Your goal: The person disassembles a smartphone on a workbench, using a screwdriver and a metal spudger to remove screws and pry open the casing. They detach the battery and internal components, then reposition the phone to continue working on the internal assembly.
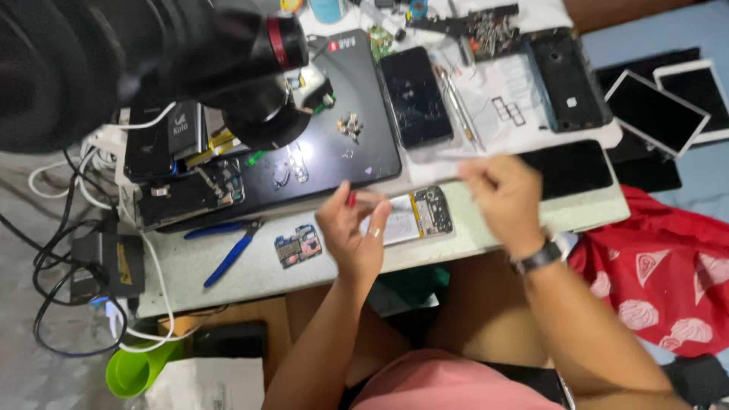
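Now both hands are raised just above the near edge of the worktop (471, 235), over the opened phone (414, 216) with its back cover off. The left hand (351, 228) is pinched narrow, thumb and forefinger closed on something tiny with a red tip; what it is cannot be made out through the blur. The right hand (505, 199) is seen with fingers bunched together, and whether anything is gripped in it cannot be told, since it is smeared by motion.

The opened phone is found lying flat near the front edge, between the two wrists, its battery and board exposed. A loose circuit board (298, 247) is set just beside it toward the left, with blue-handled pliers (231, 254) farther left. A dark laptop lid (334, 137) is used as a tray toward the back, small screws (350, 125) scattered on it.

A risk is judged here: the tiny pinched part could be dropped off the near edge into the lap, the grip being so slight. The exposed board could also be brushed by a wrist and shifted.
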